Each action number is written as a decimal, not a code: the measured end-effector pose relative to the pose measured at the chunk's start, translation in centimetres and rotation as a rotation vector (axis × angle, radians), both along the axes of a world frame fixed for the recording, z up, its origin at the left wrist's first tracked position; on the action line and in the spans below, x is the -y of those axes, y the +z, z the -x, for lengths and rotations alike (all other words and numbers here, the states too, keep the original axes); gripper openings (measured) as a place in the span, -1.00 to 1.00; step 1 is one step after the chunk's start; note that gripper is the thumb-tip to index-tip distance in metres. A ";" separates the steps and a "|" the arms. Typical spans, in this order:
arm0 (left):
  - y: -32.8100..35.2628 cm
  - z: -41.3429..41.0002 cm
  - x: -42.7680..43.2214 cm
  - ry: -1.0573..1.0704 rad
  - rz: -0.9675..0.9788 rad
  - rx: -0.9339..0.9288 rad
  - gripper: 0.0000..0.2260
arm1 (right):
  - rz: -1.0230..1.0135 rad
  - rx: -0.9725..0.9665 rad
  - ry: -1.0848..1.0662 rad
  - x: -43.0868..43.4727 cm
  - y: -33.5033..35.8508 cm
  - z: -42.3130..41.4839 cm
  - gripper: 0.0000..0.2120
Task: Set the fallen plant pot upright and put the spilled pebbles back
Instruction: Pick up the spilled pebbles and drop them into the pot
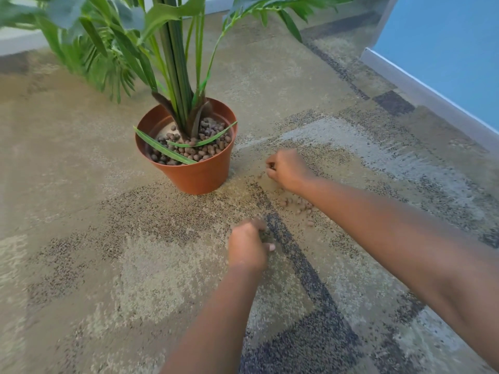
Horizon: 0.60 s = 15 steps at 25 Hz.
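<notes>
The terracotta-coloured plant pot (199,174) stands upright on the carpet, with a green palm plant (175,63) rising from it. Brown clay pebbles (189,152) fill much of the pot. Several spilled pebbles (302,206) lie on the carpet to the right of the pot, partly hidden under my right forearm. My right hand (286,170) rests on the carpet just right of the pot, fingers curled around pebbles. My left hand (249,245) is lower, its fingers curled down against the carpet; whether it holds pebbles is hidden.
Patterned beige and dark carpet (108,265) covers the floor. A blue wall with a grey skirting board (421,90) runs along the right. Long palm leaves (89,49) hang over the floor to the left of the pot.
</notes>
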State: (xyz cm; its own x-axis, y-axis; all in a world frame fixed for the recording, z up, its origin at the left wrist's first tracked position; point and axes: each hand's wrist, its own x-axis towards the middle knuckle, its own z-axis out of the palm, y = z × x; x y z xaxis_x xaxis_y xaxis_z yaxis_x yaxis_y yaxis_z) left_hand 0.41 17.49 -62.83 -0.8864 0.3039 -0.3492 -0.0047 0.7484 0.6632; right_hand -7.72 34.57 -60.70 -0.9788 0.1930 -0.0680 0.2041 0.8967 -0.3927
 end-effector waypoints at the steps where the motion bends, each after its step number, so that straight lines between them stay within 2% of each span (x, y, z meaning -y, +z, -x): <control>1: 0.0 -0.2 -0.1 -0.028 0.028 -0.024 -0.68 | -0.016 0.019 0.018 0.0 -0.2 0.5 -0.89; 5: -0.2 -0.2 -0.2 -0.050 0.009 -0.074 -0.74 | -0.096 0.075 0.173 1.0 -2.3 1.9 -0.82; 10: -0.4 0.0 -0.2 -0.022 0.010 -0.098 -0.77 | -0.446 0.095 0.449 1.6 -3.4 0.5 -0.69; 11: -0.4 -0.1 -0.3 -0.016 0.002 -0.092 -0.75 | -0.455 0.079 0.472 1.6 -3.0 0.1 -0.64; 12: -0.3 -0.1 -0.3 -0.022 -0.003 -0.085 -0.74 | -0.375 0.017 0.418 1.9 -2.1 -0.1 -0.60; 13: -0.2 -0.1 -0.3 -0.030 -0.009 -0.079 -0.74 | -0.233 -0.123 0.319 2.3 -0.9 -0.2 -0.64; 15: -0.1 0.1 -0.3 -0.011 -0.033 -0.058 -0.75 | 0.042 -0.562 0.177 3.9 2.5 0.3 -0.82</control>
State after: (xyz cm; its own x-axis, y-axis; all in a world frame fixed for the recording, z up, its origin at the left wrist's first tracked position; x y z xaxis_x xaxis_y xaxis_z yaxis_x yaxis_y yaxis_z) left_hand 0.36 17.74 -62.88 -0.9015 0.3240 -0.2870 0.0424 0.7261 0.6863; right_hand -8.06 30.70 -58.23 -0.8839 0.0316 0.4666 -0.1971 0.8796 -0.4330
